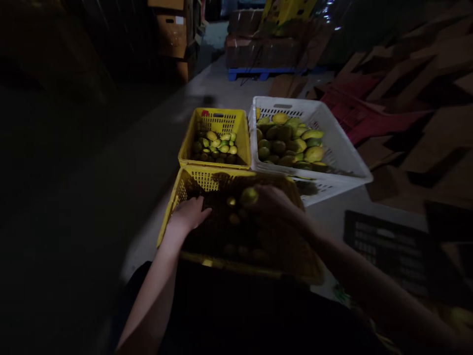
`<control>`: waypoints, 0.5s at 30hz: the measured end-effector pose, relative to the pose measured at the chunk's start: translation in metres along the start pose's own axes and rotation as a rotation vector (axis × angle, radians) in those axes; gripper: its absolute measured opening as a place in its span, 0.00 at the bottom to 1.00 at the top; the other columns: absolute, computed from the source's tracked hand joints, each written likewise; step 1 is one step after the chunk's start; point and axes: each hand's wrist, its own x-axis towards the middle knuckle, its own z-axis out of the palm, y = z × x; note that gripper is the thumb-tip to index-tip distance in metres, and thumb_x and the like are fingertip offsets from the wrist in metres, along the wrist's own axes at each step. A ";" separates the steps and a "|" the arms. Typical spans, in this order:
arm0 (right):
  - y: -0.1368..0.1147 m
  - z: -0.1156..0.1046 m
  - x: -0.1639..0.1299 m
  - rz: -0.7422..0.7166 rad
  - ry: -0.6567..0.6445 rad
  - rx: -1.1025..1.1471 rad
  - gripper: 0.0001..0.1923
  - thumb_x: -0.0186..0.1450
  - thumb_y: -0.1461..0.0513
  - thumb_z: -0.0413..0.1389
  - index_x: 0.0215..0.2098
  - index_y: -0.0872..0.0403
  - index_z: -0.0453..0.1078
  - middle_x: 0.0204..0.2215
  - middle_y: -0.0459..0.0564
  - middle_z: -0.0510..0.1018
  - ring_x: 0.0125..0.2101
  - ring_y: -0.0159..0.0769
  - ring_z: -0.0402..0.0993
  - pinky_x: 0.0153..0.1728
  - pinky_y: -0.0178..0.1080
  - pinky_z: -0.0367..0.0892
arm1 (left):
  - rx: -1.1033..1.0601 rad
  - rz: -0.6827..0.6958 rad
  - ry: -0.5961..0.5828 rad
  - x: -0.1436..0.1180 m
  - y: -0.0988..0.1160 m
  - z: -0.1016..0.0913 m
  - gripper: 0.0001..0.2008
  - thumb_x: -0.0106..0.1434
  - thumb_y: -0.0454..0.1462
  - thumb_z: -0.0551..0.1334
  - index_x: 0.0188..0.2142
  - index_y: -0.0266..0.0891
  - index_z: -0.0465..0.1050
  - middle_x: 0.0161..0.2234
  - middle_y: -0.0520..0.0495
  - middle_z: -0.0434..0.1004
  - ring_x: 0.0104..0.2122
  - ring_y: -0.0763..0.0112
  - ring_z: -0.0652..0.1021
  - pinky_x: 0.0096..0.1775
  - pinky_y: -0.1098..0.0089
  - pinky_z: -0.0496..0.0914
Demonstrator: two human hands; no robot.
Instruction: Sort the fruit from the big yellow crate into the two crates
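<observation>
Indoors, my left hand rests with loose, spread fingers on dim fruit inside the near yellow lattice crate, while my right hand's fingers curl round a small, round green-yellow fruit above it. Beyond stand a second perforated yellow crate of small fruit and a white slotted crate of larger oval ones, on the concrete floor.

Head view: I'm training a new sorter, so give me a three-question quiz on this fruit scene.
1. True or false: the white crate holds the largest fruit.
2. Which hand holds a fruit: A left hand, B right hand?
3. How many yellow crates are visible?

Key: 1 true. 2 B; a green-yellow fruit sits at its fingertips over the near yellow crate. 3 two, counting the far yellow crate.
</observation>
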 end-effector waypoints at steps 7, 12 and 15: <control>-0.001 -0.089 -0.084 -0.086 0.665 1.625 0.09 0.57 0.59 0.54 0.35 0.51 0.73 0.34 0.46 0.78 0.35 0.35 0.75 0.33 0.40 0.73 | 0.013 0.104 -0.149 0.047 0.023 0.037 0.22 0.65 0.46 0.51 0.52 0.34 0.67 0.53 0.31 0.72 0.53 0.50 0.73 0.49 0.60 0.66; 0.033 -0.070 -0.123 0.131 0.884 2.174 0.16 0.65 0.55 0.45 0.34 0.56 0.69 0.27 0.48 0.74 0.25 0.30 0.73 0.15 0.26 0.68 | -0.041 0.168 -0.222 0.073 0.056 0.075 0.22 0.63 0.45 0.55 0.50 0.33 0.70 0.53 0.30 0.72 0.52 0.49 0.73 0.50 0.60 0.65; 0.056 -0.058 -0.126 0.304 0.849 2.363 0.12 0.65 0.57 0.45 0.33 0.54 0.67 0.25 0.47 0.70 0.22 0.29 0.68 0.13 0.25 0.66 | -0.104 0.154 -0.262 0.090 0.072 0.103 0.15 0.59 0.41 0.60 0.42 0.35 0.75 0.48 0.34 0.77 0.48 0.52 0.76 0.48 0.63 0.66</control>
